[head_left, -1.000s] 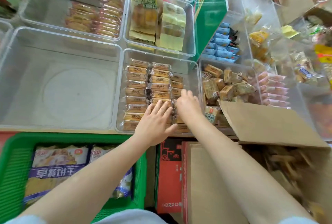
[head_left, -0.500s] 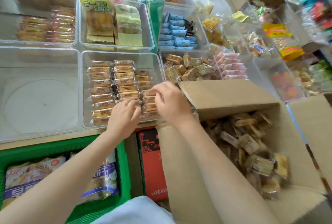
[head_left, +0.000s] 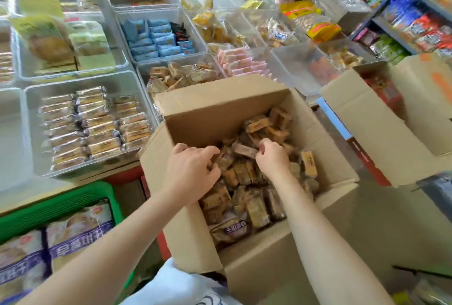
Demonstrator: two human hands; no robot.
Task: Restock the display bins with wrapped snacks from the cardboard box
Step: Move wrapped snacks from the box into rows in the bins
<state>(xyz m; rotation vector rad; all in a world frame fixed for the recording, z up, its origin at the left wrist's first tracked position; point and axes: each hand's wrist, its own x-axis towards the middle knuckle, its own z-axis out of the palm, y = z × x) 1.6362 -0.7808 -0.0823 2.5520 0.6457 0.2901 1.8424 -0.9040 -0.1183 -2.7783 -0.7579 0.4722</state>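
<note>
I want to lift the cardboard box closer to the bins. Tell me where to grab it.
Grip the cardboard box low on its two side walls, from left and right, palms under the bottom edges if you can. Its flaps stand open and would likely bend, and the loose snacks inside could shift, so keep it level.

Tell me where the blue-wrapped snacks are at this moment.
In the head view, the blue-wrapped snacks lie in a clear bin in the upper middle, behind the open cardboard box and left of the pink-wrapped snacks.
</note>
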